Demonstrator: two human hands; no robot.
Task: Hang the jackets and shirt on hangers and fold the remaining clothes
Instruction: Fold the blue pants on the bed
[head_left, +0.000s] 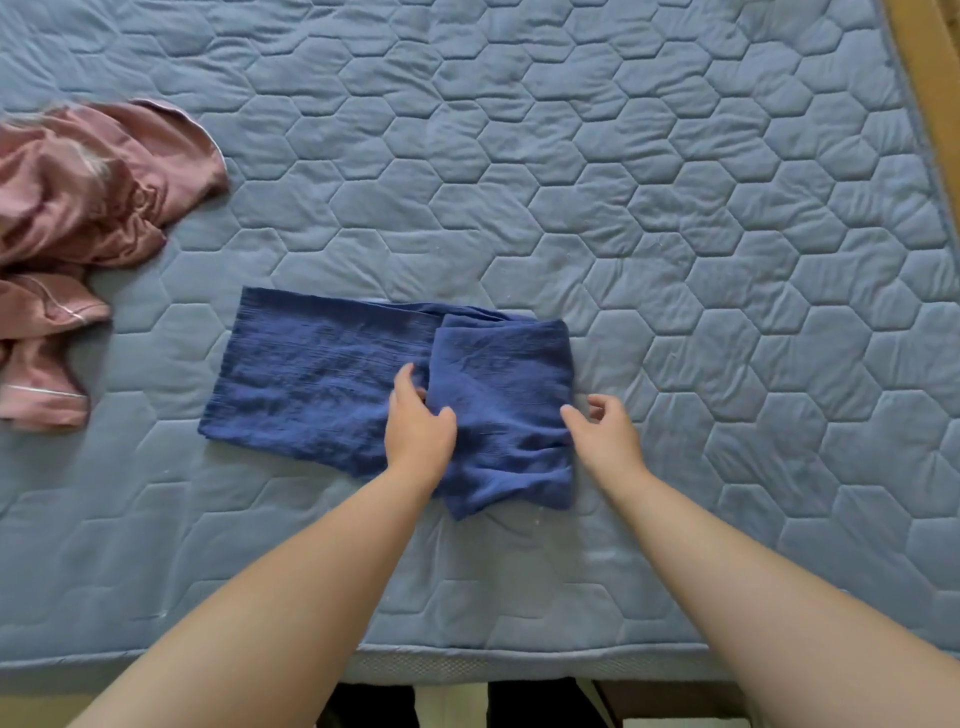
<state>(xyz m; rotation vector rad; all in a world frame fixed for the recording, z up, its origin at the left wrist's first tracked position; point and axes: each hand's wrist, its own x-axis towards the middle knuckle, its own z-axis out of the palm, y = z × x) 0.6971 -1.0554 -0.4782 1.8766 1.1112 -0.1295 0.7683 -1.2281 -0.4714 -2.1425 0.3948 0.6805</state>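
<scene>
View: head, looking down on the bed.
Carrier: quilted blue mattress (675, 208), hexagon stitching.
Task item: blue garment (322, 384), lying flat close to the near edge, roughly midway along it; right end already turned over as a flap.
Long axis: left–right, parallel to the near edge; single-layer stretch runs leftward, away from both hands.
Left hand (421, 423): resting on the cloth across the flap's left edge, fingers nearly straight, thumb on the flap; no pinch visible.
Right hand (608, 431): just beside the garment's right edge, thumb tip touching it, fingers loosely curled, holding nothing.
Nearer hand: left, to the unfolded end.
Step (judged): mid-fold; unfolded left end probably to be brought rightward over the flap.
Waiting: pink clothes (78, 208), crumpled at the left edge, well apart from the blue garment.
</scene>
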